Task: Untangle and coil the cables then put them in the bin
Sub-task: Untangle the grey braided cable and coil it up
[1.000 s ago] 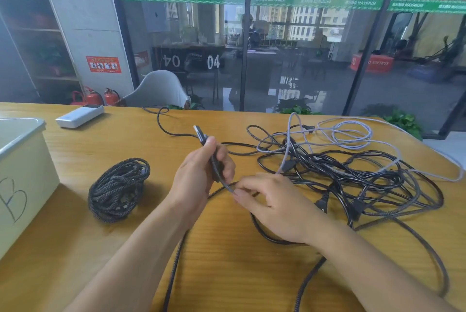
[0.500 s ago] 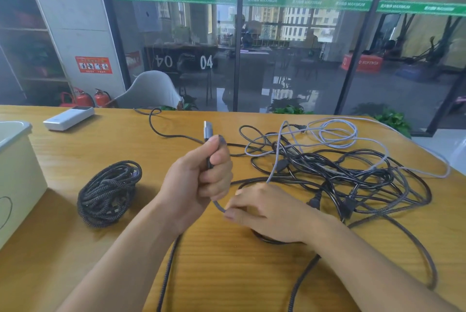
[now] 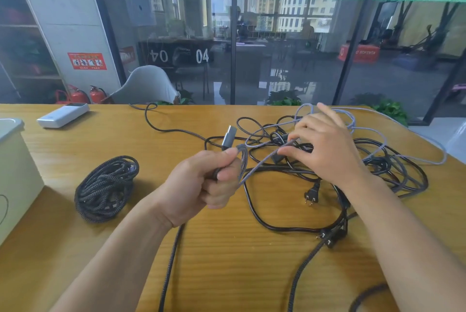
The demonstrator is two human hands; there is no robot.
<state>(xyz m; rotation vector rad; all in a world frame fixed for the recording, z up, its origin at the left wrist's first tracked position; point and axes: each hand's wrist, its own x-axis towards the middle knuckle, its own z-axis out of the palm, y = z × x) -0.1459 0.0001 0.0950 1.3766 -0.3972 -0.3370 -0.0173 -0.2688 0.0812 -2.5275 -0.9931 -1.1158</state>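
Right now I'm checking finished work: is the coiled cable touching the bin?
Apart. The head view shows bare wooden table between the coiled cable and the bin.

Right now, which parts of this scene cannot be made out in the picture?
Head view only:
- bin: cut off by the left edge; its inside is not visible.
- braided cable: its path inside the left hand is hidden by the fingers.
- cable tangle: partly hidden by the right hand.
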